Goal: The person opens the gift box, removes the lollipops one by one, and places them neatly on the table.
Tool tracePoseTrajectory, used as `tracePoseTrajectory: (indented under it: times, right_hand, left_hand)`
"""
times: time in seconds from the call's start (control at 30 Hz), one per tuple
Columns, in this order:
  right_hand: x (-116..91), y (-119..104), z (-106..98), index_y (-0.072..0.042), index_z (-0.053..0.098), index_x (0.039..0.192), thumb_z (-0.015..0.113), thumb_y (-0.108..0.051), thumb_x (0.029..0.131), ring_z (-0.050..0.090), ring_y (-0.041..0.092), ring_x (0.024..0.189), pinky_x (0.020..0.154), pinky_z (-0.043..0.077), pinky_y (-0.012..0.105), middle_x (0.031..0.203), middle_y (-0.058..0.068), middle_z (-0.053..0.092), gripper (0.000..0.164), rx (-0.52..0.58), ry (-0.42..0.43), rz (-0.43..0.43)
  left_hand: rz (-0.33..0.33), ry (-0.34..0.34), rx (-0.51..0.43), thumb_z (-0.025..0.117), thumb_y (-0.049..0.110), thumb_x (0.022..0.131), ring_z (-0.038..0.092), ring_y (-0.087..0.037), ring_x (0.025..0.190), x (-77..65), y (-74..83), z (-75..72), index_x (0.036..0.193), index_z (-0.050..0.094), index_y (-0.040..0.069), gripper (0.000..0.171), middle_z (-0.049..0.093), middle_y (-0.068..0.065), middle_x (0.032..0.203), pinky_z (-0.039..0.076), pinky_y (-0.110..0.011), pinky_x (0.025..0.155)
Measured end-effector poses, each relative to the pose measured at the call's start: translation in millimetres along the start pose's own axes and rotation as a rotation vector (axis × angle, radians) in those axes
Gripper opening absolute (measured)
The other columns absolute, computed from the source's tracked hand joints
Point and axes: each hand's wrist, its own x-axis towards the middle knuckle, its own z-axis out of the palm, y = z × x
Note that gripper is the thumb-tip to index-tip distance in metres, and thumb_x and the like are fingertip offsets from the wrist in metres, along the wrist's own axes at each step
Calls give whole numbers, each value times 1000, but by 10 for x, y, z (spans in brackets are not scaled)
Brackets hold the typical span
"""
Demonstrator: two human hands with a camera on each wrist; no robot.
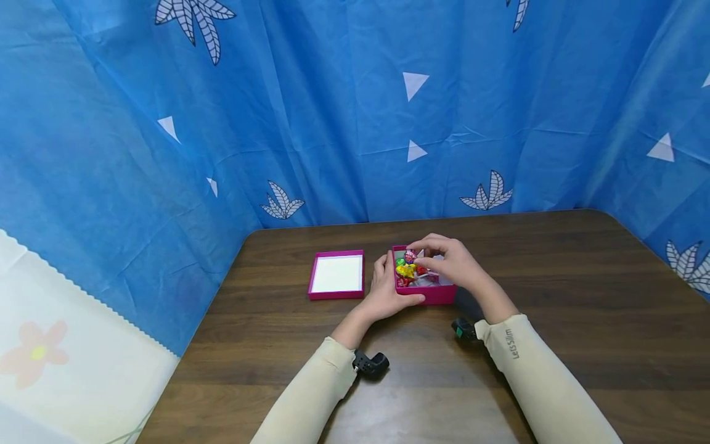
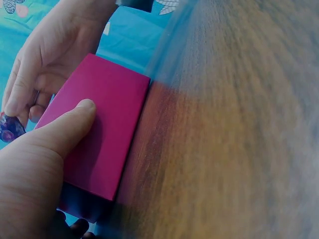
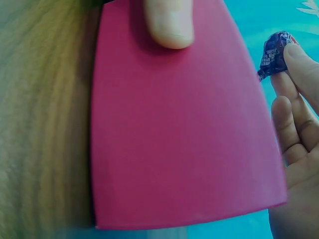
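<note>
An uncovered magenta box [image 1: 440,296] stands on the table, with colourful wrapped lollipops [image 1: 407,271] inside; a few white sticks show among them. My left hand [image 1: 385,293] grips the box at its near left corner, fingers along the left wall and thumb on the front. In the left wrist view that thumb lies flat against the box front [image 2: 107,132]. Over the box, my right hand [image 1: 452,262] pinches a purple-wrapped lollipop [image 3: 275,52] between thumb and fingers, raised above the rim. Its stick is hidden by the hand.
Left of the box lies a square magenta lid [image 1: 335,296], its white inside facing up. The wooden table [image 1: 266,345] backs onto a blue patterned curtain [image 1: 344,123]. Both forearms carry black wrist cameras [image 1: 371,365].
</note>
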Motion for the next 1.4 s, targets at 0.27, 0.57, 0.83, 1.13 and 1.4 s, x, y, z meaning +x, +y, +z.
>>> tracePoseTrajectory:
  times: [0.27, 0.57, 0.83, 1.13, 1.4]
  right_hand:
    - [-16, -45, -119, -20, 70, 125, 75, -26, 91, 56, 21, 92, 79, 53, 30, 117, 5, 68, 36, 20, 81, 0]
    - [-62, -44, -255, -20, 65, 131, 72, -23, 93, 56, 18, 88, 71, 51, 20, 112, 8, 68, 39, 99, 197, -6]
    - [-104, -23, -347, -24, 68, 130, 68, -30, 96, 54, 16, 87, 65, 48, 20, 108, 2, 67, 34, 77, 235, -11]
    - [-93, 105, -405, -21, 69, 126, 67, -41, 95, 55, 16, 86, 68, 47, 19, 101, 3, 67, 37, 23, 361, 126]
    - [-109, 288, -411, -16, 69, 125, 66, -46, 94, 57, 16, 86, 68, 50, 15, 107, 11, 68, 43, 14, 391, 295]
  left_hand:
    - [-16, 13, -3, 80, 53, 77, 18, -38, 149, 5, -14, -2, 161, -1, 11, 125, 3, -10, 164, 27, -62, 119]
    - [-23, 9, -5, 80, 53, 76, 19, -37, 149, 13, -22, 10, 161, -1, 12, 125, 4, -8, 164, 28, -60, 119]
    - [-28, 5, -3, 80, 54, 75, 20, -37, 148, 13, -20, 18, 161, -2, 13, 126, 3, -8, 164, 27, -61, 119]
    - [-30, 14, 8, 80, 55, 75, 20, -36, 149, 19, -10, 20, 162, -1, 14, 126, 3, -7, 164, 28, -61, 119]
    - [-29, 16, 16, 81, 54, 75, 20, -35, 149, 17, -1, 23, 162, -1, 14, 125, 4, -7, 164, 29, -60, 118]
